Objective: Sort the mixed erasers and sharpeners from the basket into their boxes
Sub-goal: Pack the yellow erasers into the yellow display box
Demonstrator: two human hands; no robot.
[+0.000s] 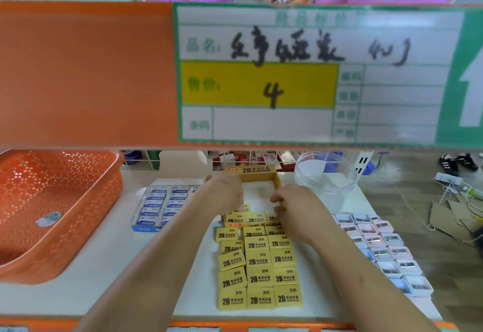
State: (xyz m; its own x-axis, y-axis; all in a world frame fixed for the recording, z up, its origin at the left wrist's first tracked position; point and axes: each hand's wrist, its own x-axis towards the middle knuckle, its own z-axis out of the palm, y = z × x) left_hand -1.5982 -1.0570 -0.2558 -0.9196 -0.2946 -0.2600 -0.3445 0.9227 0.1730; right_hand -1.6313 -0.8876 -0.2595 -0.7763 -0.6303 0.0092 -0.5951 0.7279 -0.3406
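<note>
The yellow box (pixel 258 170) lies lengthwise away from the person. The left hand (pixel 222 193) and right hand (pixel 298 202) flank its near end, fingers curled; whether either grasps anything cannot be determined. The loose yellow erasers (pixel 258 261) lie nearer the person, between the forearms, within equal reach of both.

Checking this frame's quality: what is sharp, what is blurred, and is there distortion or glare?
Head view: the green-and-white price label on the orange shelf edge is close and blurred; print on the yellow 2B erasers below reads sharply; wide-angle bowing slightly curves the shelf edge; lighting is even, with faint glare on the clear plastic tub.
</note>
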